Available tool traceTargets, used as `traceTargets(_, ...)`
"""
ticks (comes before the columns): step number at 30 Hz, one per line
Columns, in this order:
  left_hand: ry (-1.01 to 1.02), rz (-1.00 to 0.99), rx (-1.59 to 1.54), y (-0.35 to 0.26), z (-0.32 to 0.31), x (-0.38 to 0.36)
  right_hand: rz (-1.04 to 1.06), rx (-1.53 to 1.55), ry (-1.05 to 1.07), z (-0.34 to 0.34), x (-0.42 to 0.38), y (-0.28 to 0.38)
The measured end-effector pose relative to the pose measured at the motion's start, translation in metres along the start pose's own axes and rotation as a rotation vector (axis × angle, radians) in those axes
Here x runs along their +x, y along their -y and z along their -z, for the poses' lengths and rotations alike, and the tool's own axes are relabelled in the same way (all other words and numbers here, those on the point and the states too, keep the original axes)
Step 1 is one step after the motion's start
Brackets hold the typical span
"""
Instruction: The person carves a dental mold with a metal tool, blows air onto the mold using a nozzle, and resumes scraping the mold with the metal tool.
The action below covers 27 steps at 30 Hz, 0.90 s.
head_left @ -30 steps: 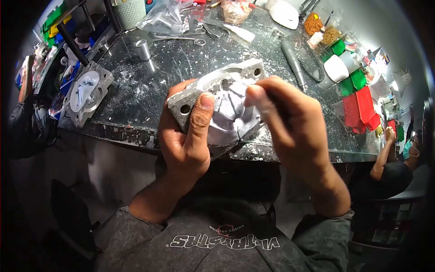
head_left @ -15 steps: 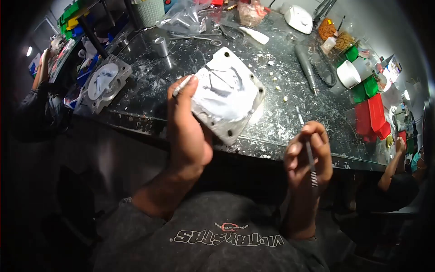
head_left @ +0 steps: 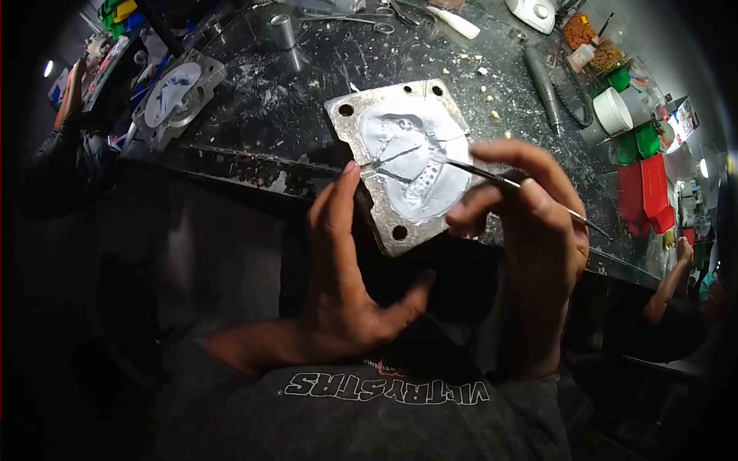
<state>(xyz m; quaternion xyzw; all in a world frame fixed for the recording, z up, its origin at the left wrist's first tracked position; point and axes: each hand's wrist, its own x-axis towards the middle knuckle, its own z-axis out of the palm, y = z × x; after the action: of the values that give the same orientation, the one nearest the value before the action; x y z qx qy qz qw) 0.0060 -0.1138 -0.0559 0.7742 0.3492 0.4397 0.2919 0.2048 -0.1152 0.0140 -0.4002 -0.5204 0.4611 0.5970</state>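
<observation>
A metal dental flask half [head_left: 390, 242], filled with white plaster [head_left: 400, 157], lies at the table's front edge. The plaster has a curved, arch-shaped hollow with small dents, and dark grooves cross it. My left hand [head_left: 346, 284] is open, its fingers stretched up to the flask's left edge and its thumb spread out to the right. In my right hand [head_left: 546, 207] is a thin metal dental carver [head_left: 492, 177], pinched between thumb and fingers. Its tip reaches the middle of the plaster, and its other end points down to the right.
Another flask part [head_left: 173, 100] stands at the left. A metal cylinder [head_left: 283, 32], scissors [head_left: 383, 28] and a white tube [head_left: 455, 23] lie at the back. To the right are small pale pieces [head_left: 494, 114], a handpiece [head_left: 543, 88] and red bins [head_left: 655, 192]. Other people's arms show at both sides.
The flask half has gone from tilted up in my left hand to lying flatter, turned around. My left hand has loosened from it. The carver has swung left, its tip now at the plaster.
</observation>
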Motion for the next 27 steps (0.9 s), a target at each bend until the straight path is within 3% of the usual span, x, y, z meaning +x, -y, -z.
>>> traceTargets(3, -0.020, 0.069, 0.022, 0.013, 0.007, 0.003, -0.010, -0.151, -0.102, -0.015, 0.007, 0.000)
traceTargets(5, -0.031, -0.119, 0.254, 0.017, 0.016, 0.010, -0.040, -0.097, -0.039, -0.009, 0.014, 0.004)
traceTargets(8, -0.052, -0.052, 0.187, 0.020, 0.020, 0.018, 0.152, -0.455, 0.194, 0.005, 0.028, 0.008)
traceTargets(11, -0.040, -0.013, 0.224, 0.018, 0.037, 0.038, 0.170, -0.504, 0.221, 0.005, 0.038, 0.014)
traceTargets(14, 0.104, -0.051, 0.176, 0.026, 0.044, 0.057, 0.183, -0.561, 0.210, -0.004, 0.046, 0.016)
traceTargets(21, 0.001, -0.071, 0.081, 0.031, 0.035, 0.061, 0.165, -0.534, 0.225, -0.024, 0.060, 0.015)
traceTargets(24, -0.006, -0.103, 0.090, 0.034, 0.034, 0.062, 0.252, -0.776, 0.332, -0.024, 0.063, 0.021)
traceTargets(27, -0.012, -0.118, 0.078, 0.035, 0.035, 0.062, 0.296, -0.827, 0.329, -0.028, 0.062, 0.024)
